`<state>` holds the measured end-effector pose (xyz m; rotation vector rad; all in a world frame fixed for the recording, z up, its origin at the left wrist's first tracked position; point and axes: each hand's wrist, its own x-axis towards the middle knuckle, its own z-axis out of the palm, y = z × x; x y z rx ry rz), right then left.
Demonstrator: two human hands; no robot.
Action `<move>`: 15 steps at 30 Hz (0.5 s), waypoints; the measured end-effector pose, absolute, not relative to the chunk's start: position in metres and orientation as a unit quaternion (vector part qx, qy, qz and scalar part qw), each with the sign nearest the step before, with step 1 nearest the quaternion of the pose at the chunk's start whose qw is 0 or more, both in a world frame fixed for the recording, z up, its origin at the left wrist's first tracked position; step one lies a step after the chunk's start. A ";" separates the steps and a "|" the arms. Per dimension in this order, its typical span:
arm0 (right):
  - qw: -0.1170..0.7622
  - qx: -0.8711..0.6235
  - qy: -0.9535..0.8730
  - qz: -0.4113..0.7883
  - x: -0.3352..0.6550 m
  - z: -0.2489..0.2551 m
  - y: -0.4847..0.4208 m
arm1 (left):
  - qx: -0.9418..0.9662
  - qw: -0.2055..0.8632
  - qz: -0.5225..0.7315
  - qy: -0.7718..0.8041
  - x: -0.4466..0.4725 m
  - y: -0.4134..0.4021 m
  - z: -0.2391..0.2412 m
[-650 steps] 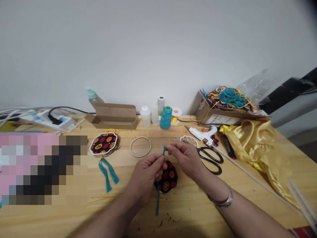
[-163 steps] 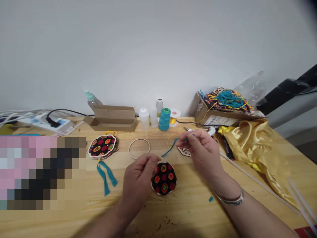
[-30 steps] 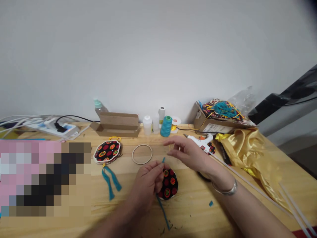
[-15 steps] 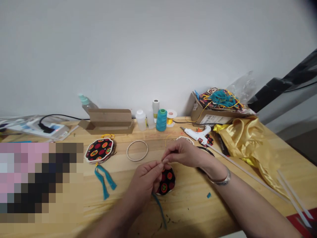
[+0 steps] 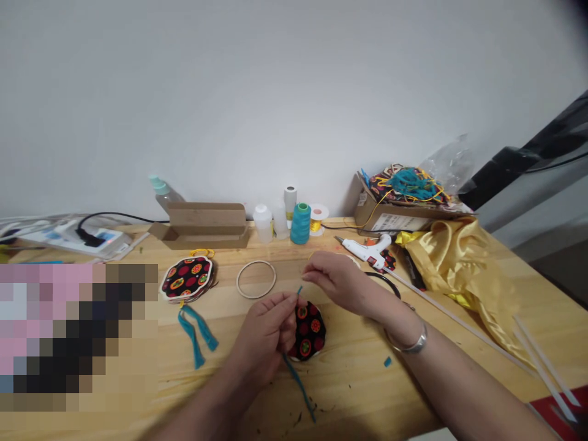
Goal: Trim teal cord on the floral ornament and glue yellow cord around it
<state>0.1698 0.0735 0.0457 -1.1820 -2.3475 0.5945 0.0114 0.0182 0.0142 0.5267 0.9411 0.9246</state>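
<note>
My left hand [image 5: 266, 331] is closed in a pinch on a teal tassel cord [image 5: 301, 387]; its top end pokes up above my fingers and its tail trails down toward the table's front edge. Just right of that hand lies a round black patterned fabric piece [image 5: 310, 329] on the wooden table [image 5: 349, 392]. My right hand [image 5: 340, 280] hovers a little above and to the right of the cord's tip, fingers loosely curled, with nothing visible in them. A silver bangle sits on my right wrist.
To the left lie a stack of patterned pieces [image 5: 187, 278] with a teal tassel [image 5: 195, 327], and a wooden ring [image 5: 256, 279]. Behind stand a teal thread cone [image 5: 300, 223], bottles, a cardboard box [image 5: 204, 217]. A glue gun [image 5: 367, 249], scissors, gold cloth [image 5: 459, 263] lie right.
Half a second ago both hands pinched together at the cord's top end; my right hand has since let go and lifted slightly up and right. My left hand keeps its hold.
</note>
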 end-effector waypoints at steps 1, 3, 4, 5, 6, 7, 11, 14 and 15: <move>0.205 -0.465 -0.842 0.180 0.175 0.049 0.072 | 0.241 0.755 0.427 0.435 0.011 0.018 0.014; 0.137 -0.532 -0.828 0.115 0.192 0.053 0.066 | 0.240 0.749 0.433 0.440 0.011 0.019 0.014; 0.094 -0.561 -0.817 0.093 0.202 0.053 0.061 | 0.240 0.747 0.435 0.442 0.011 0.019 0.014; 0.058 -0.580 -0.810 0.068 0.214 0.050 0.056 | 0.240 0.744 0.437 0.445 0.011 0.019 0.014; 0.028 -0.597 -0.799 0.058 0.225 0.045 0.051 | 0.239 0.742 0.438 0.448 0.011 0.019 0.014; 0.011 -0.615 -0.786 0.059 0.237 0.039 0.045 | 0.239 0.740 0.438 0.451 0.011 0.019 0.014; 0.000 -0.626 -0.776 0.077 0.266 0.009 0.028 | 0.244 0.737 0.435 0.457 0.013 0.018 0.013; 0.011 -0.630 -0.774 0.065 0.268 -0.002 0.026 | 0.254 0.731 0.436 0.459 0.014 0.019 0.012; 0.015 -0.632 -0.772 0.062 0.266 -0.003 0.026 | 0.257 0.727 0.438 0.462 0.014 0.019 0.012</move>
